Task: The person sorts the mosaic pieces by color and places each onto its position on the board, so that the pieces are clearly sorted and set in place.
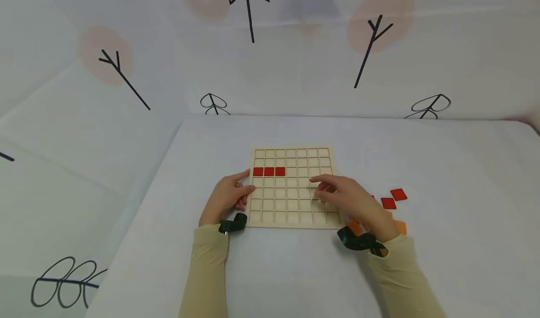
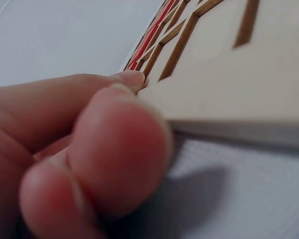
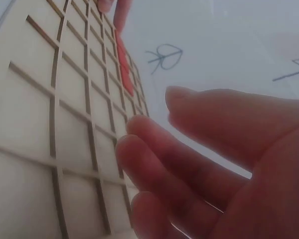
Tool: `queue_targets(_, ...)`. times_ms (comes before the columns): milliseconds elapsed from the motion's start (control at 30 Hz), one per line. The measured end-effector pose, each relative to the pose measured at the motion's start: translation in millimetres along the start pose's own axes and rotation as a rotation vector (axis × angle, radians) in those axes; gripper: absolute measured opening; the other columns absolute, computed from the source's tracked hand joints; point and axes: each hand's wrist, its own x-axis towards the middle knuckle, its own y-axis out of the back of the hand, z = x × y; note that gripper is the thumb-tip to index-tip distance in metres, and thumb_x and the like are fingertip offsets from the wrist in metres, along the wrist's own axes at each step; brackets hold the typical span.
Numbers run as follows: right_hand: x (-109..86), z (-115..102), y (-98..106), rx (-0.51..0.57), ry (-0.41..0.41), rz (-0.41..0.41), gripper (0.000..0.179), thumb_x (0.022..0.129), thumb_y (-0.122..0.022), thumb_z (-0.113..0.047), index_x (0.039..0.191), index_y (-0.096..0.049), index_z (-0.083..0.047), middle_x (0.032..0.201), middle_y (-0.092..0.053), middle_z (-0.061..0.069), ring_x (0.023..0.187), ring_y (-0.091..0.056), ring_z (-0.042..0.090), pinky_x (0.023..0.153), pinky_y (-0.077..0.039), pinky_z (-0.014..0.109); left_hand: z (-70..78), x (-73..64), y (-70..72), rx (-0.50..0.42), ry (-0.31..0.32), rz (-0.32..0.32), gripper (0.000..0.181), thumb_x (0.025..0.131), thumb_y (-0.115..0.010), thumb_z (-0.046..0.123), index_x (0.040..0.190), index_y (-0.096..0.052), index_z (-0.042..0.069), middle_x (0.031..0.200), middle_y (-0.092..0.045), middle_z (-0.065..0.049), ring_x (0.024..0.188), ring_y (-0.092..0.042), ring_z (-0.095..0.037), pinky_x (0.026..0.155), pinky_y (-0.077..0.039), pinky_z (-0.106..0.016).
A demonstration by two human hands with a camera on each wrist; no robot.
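Observation:
A pale wooden grid board point(image 1: 280, 207) lies flat, its cells ruled off by raised strips. Three red square tiles point(image 1: 269, 171) fill side-by-side cells at the left of one row. My left hand point(image 1: 228, 195) holds the board's left edge, thumb on the rim and index finger beside the row of tiles. Close up in the left wrist view, bent fingers point(image 2: 117, 149) press near that edge. Over the board's right part hovers my right hand point(image 1: 348, 195), fingers loosely bent and apart. Nothing shows between its thumb and fingers point(image 3: 159, 174) in the right wrist view.
To the right of the board lie loose red tiles point(image 1: 398, 194) and orange tiles point(image 1: 400, 226), some hidden by the right forearm. A white cloth point(image 1: 291, 271) covers the table, and a patterned white sheet point(image 1: 295, 69) hangs behind it.

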Motion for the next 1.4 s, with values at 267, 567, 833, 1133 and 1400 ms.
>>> queue_targets(267, -9.1, 13, 16, -0.029, 0.000, -0.035, 0.028, 0.088, -0.057, -0.027, 0.113, -0.058, -0.015, 0.092, -0.058, -0.001, 0.081, -0.054, 0.015, 0.068, -0.044, 0.030, 0.8, 1.0, -0.7, -0.016, 0.025, 0.001, 0.057, 0.080, -0.066, 0.032, 0.132, -0.042, 0.032, 0.057, -0.056, -0.011, 0.042, -0.053, -0.018, 0.046, -0.047, -0.030)
queue_targets(567, -19.5, 27, 32, -0.061, -0.048, -0.017, 0.033, 0.087, -0.057, -0.030, 0.116, -0.057, -0.014, 0.093, -0.058, 0.001, 0.084, -0.053, 0.017, 0.070, -0.043, 0.032, 2.0, -0.2, -1.3, -0.010, 0.034, 0.006, 0.058, 0.080, -0.066, 0.031, 0.133, -0.042, 0.029, 0.057, -0.055, -0.009, 0.042, -0.052, -0.018, 0.046, -0.047, -0.030)
queue_targets(833, -25.4, 37, 42, -0.005, -0.081, -0.001, 0.032, 0.087, -0.058, -0.025, 0.116, -0.056, -0.012, 0.094, -0.058, 0.006, 0.069, -0.056, 0.018, 0.060, -0.046, 0.030, 0.2, 0.5, -1.5, -0.014, 0.031, 0.004, 0.059, 0.080, -0.066, 0.032, 0.133, -0.042, 0.030, 0.057, -0.056, -0.010, 0.042, -0.053, -0.018, 0.046, -0.047, -0.030)
queue_targets(1133, -26.1, 49, 46, -0.094, -0.097, 0.001, 0.029, 0.085, -0.061, -0.032, 0.106, -0.061, -0.012, 0.088, -0.056, 0.001, 0.079, -0.052, 0.016, 0.065, -0.042, 0.030, 1.2, 1.1, 0.7, -0.029, 0.036, 0.001, 0.058, 0.080, -0.067, 0.032, 0.133, -0.043, 0.031, 0.058, -0.056, -0.011, 0.042, -0.053, -0.018, 0.046, -0.048, -0.030)
queue_targets(1400, -28.8, 60, 46, -0.103, -0.124, -0.038, 0.027, 0.082, -0.064, -0.027, 0.105, -0.061, -0.012, 0.087, -0.052, 0.002, 0.079, -0.049, 0.019, 0.064, -0.041, 0.030, -0.2, 0.4, -0.3, -0.022, 0.049, -0.011, 0.058, 0.080, -0.066, 0.033, 0.132, -0.042, 0.033, 0.058, -0.056, -0.010, 0.043, -0.053, -0.018, 0.046, -0.047, -0.029)
